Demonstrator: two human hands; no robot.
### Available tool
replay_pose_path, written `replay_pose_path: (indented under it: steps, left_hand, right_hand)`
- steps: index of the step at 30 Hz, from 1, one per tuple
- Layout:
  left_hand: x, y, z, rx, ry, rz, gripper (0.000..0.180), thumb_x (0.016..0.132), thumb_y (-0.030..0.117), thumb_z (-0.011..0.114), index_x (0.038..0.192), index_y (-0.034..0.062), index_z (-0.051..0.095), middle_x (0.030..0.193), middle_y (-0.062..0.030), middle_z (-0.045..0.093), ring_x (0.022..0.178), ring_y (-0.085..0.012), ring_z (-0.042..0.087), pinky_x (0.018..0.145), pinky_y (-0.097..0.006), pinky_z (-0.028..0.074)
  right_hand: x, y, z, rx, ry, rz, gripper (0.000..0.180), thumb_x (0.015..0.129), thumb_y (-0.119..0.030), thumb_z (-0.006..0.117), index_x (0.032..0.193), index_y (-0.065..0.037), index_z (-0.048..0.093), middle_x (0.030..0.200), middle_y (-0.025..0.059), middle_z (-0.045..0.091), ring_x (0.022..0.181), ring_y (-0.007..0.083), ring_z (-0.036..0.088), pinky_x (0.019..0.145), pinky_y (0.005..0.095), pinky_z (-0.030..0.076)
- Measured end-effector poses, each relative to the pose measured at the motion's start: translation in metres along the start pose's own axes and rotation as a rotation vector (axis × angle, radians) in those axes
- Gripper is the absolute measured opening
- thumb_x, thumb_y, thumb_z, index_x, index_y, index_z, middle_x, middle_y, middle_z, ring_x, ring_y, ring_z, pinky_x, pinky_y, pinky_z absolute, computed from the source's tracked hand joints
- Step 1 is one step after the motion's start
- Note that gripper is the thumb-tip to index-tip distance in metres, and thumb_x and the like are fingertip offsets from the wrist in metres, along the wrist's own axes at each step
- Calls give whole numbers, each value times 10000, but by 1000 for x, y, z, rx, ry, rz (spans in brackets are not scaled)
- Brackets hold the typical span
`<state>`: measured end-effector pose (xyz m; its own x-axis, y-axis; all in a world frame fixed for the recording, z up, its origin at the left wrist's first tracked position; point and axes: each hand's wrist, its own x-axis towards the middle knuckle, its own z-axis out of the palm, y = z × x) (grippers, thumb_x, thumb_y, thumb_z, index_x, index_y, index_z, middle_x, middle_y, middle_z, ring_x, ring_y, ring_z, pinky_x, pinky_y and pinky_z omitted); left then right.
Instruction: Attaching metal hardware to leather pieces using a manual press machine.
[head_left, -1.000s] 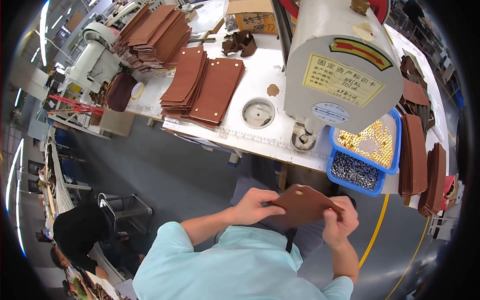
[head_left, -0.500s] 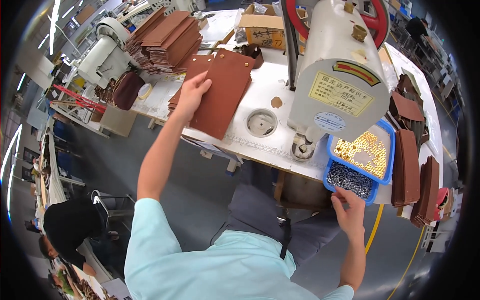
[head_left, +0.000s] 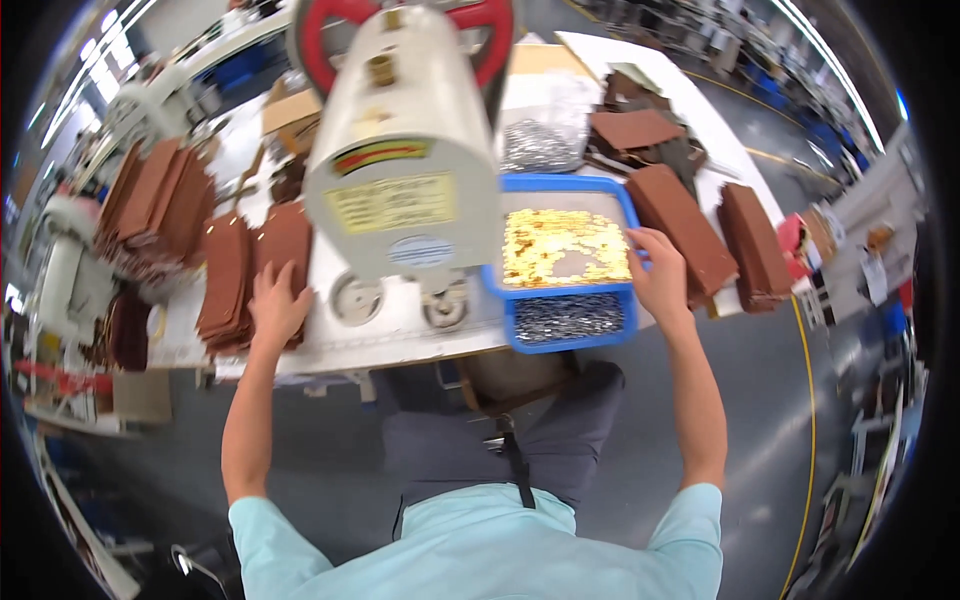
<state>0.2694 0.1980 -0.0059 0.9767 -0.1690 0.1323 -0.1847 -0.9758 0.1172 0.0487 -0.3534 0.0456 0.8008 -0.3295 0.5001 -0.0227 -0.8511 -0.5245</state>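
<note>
Before me: one press (head_left: 400,190) with one red wheel (head_left: 400,25). Two blue trays: one of gold fittings (head_left: 565,245), one of silver fittings (head_left: 570,318). Two brown leather stacks under my left hand (head_left: 278,305), at (head_left: 225,280) and (head_left: 285,245). Two more stacks by my right hand (head_left: 660,280), at (head_left: 690,235) and (head_left: 752,245). One cardboard box (head_left: 290,112).

The leather pieces (head_left: 285,255) under the left hand (head_left: 277,305) were reddish brown, as were the stacks (head_left: 690,230) toward the bench's right edge. The tray (head_left: 565,335) at the front edge was bright blue; its far compartment held gold-coloured parts (head_left: 565,245), its near one silver-grey parts (head_left: 565,317). The machine (head_left: 400,170) was cream, with a red handwheel (head_left: 330,50) and a yellow label (head_left: 390,203). The bench (head_left: 400,335) was white. The sleeves (head_left: 690,525) were pale turquoise.
</note>
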Motion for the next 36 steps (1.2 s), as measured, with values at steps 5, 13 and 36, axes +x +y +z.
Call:
replay_pose_path:
  steps: [5,13,36]
  left_hand:
    - [1,0,20,-118,-40,-56,695,914,442,664,1497,114,480,1585,-217,390,1442,-433,374,1147,-600,322]
    - [-8,-6,9,-119,164,-9,598,843,383,711,1295,4,613,1268,-254,636,1183,-418,606,1027,-487,482]
    - [-37,10,20,420,360,301,239,872,304,697,833,79,626,800,-75,665,724,-240,683,551,-356,565]
  right_hand:
    - [27,42,-22,-103,73,38,287,835,-91,718,1116,-38,734,1174,166,697,1039,342,680,908,417,552]
    - [50,102,-94,-520,-194,453,955,664,-572,874,1419,-88,545,1364,207,624,1258,368,610,1032,493,492]
    - [50,102,-97,-558,-272,510,765,660,-508,890,1261,-83,680,1181,167,733,1081,354,702,938,471,549]
